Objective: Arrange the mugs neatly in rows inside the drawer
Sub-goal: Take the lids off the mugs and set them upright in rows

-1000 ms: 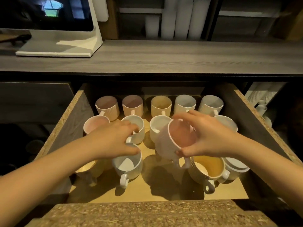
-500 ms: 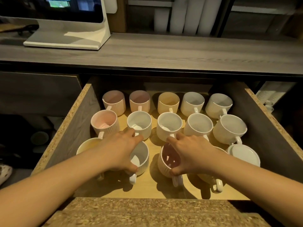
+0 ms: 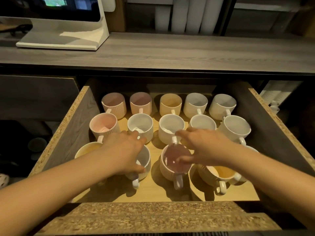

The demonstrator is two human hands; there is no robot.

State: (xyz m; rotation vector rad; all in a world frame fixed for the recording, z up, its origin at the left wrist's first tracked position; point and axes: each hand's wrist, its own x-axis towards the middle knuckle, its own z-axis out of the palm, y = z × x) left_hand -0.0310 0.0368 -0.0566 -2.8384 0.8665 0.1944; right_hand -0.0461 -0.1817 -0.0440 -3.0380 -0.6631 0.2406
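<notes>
The open wooden drawer point(image 3: 73, 126) holds ribbed mugs in three rows, handles toward me. The back and middle rows are full, with pink, yellow and white mugs. In the front row, my left hand point(image 3: 126, 154) spans the rim of a white mug point(image 3: 144, 161), thumb on its near edge. Beside it a pink-lined mug point(image 3: 170, 171) stands upright on the drawer floor. My right hand point(image 3: 204, 147) hovers over its right side with fingers spread, thumb above the opening. A yellow-lined mug point(image 3: 221, 173) sits under my right wrist. Another yellow mug point(image 3: 87, 149) is half hidden by my left arm.
The drawer's chipboard front edge point(image 3: 153, 217) lies just below my arms. A grey counter point(image 3: 170, 51) overhangs the drawer's back, with a white screen stand point(image 3: 63, 38) on it and paper cup stacks point(image 3: 187, 14) behind. More cup stacks point(image 3: 276, 96) sit outside at the right.
My right hand brought the pink-lined mug down from mid-air into the front row, set it upright and has spread its fingers. My left hand stayed on the white mug.
</notes>
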